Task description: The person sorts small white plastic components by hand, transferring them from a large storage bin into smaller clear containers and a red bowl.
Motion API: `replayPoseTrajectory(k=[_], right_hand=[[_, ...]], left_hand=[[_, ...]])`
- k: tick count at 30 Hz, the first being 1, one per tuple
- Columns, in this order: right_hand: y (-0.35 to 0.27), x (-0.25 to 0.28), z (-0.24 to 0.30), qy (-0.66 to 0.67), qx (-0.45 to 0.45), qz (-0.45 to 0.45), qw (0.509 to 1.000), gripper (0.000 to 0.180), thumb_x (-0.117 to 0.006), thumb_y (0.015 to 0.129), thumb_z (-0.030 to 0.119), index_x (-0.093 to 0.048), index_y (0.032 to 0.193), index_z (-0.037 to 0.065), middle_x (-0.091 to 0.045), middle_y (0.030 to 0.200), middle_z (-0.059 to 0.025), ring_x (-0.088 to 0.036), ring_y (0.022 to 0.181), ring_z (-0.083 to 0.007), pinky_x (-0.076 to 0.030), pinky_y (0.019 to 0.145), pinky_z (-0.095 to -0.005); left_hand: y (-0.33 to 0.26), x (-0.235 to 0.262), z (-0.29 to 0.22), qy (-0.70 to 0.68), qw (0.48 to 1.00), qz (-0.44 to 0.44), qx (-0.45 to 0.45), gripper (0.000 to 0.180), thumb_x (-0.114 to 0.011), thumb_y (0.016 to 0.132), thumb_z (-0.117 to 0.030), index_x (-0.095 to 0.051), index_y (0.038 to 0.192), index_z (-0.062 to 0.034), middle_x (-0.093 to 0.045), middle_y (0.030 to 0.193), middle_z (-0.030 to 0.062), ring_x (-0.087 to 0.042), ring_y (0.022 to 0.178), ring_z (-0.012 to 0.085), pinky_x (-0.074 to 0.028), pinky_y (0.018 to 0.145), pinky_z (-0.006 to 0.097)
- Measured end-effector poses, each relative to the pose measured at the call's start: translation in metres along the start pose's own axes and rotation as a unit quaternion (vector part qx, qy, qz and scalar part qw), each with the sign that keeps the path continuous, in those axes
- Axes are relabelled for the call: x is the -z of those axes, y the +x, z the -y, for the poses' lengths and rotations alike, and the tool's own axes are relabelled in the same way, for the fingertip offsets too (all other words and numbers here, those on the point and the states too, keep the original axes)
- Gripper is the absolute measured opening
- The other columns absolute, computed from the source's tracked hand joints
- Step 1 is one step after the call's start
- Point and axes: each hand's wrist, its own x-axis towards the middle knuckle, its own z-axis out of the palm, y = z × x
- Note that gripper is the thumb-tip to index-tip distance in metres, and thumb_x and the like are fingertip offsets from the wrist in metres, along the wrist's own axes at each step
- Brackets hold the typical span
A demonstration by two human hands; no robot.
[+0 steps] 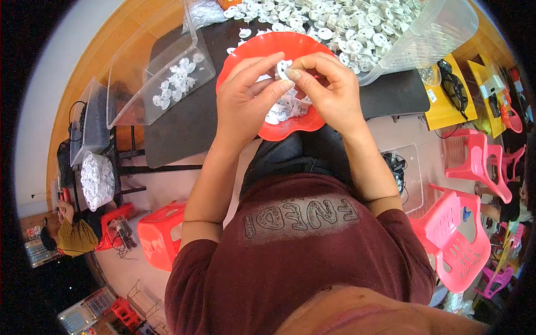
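My left hand (pixel 245 100) and my right hand (pixel 329 89) meet over a red scalloped plate (pixel 251 50) at the edge of a dark table (pixel 184 128). Between the fingertips of both hands sits one small white round plastic part (pixel 283 69). More white parts (pixel 282 109) lie heaped on the plate under my hands, partly hidden by my fingers.
A clear bin (pixel 173 78) with several white parts stands left of the plate. A big clear tub (pixel 424 39) spills a pile of white parts (pixel 346 22) at the back. Red stool (pixel 159 231) below left, pink chairs (pixel 463 234) to the right, another person (pixel 75 231) far left.
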Motion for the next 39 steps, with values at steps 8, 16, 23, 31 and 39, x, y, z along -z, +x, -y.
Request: replayPoseTrajectory(k=[8,16,23,31,39], right_hand=[[0.005,0.008,0.0,0.166,-0.119,0.028,0.979,0.015,-0.069,0.088,0.012,-0.066,0.093,-0.001,-0.066,0.078,-0.0032,-0.059,0.06,-0.0067,-0.048,0.055,-0.0202],[0.006,0.009,-0.003,0.162,-0.128,0.047,0.977,0.016,-0.071,0.087,0.013,-0.066,0.092,-0.001,-0.065,0.075,-0.0023,-0.058,0.058,-0.0062,-0.047,0.053,-0.0202],[0.019,0.032,-0.011,-0.187,-0.073,0.065,0.978,0.018,-0.068,0.081,0.012,-0.068,0.095,0.002,-0.068,0.077,-0.013,-0.066,0.066,-0.0194,-0.052,0.063,-0.0319],[0.04,-0.006,-0.028,-0.443,0.045,0.334,0.83,0.019,-0.059,0.079,0.016,-0.069,0.084,-0.001,-0.065,0.084,-0.0209,-0.063,0.082,-0.0372,-0.049,0.074,-0.0457],[0.055,0.008,-0.038,-0.365,0.03,0.288,0.885,0.016,-0.063,0.079,0.015,-0.069,0.086,0.003,-0.067,0.08,-0.016,-0.065,0.076,-0.0322,-0.05,0.07,-0.0402]], left_hand=[[0.002,0.002,-0.002,-0.029,0.999,0.014,-0.001,0.04,-0.069,0.082,0.004,-0.061,0.121,0.0007,-0.056,0.115,0.008,-0.059,0.105,0.0158,-0.054,0.089,0.029],[0.002,0.003,-0.002,-0.026,1.0,0.008,0.001,0.041,-0.068,0.082,0.005,-0.06,0.122,0.0004,-0.056,0.115,0.0077,-0.061,0.101,0.0158,-0.054,0.088,0.029],[0.046,0.09,-0.027,0.072,0.974,-0.174,-0.122,0.037,-0.072,0.081,-0.003,-0.064,0.117,0.002,-0.067,0.105,0.0096,-0.063,0.095,0.0134,-0.05,0.082,0.025],[0.088,0.231,0.006,0.5,0.852,-0.006,0.153,0.039,-0.069,0.084,-0.022,-0.065,0.12,-0.006,-0.068,0.101,0.0076,-0.063,0.094,0.0149,-0.049,0.083,0.028],[0.057,0.128,-0.009,0.243,0.968,-0.06,-0.03,0.028,-0.069,0.085,-0.016,-0.069,0.112,-0.009,-0.069,0.101,0.0069,-0.063,0.089,0.0138,-0.05,0.076,0.025]])
